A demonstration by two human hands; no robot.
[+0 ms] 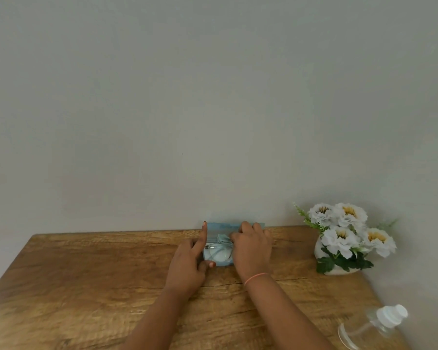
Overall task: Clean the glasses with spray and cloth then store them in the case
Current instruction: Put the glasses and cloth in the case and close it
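2 hands point(187, 263) point(252, 251) on case point(223, 226), glasses point(219, 252) prob. inside

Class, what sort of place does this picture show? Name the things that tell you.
Probably a home, not a workshop: a brown wood-grain table pushed against a plain grey wall, with a white pot of white flowers as decoration.
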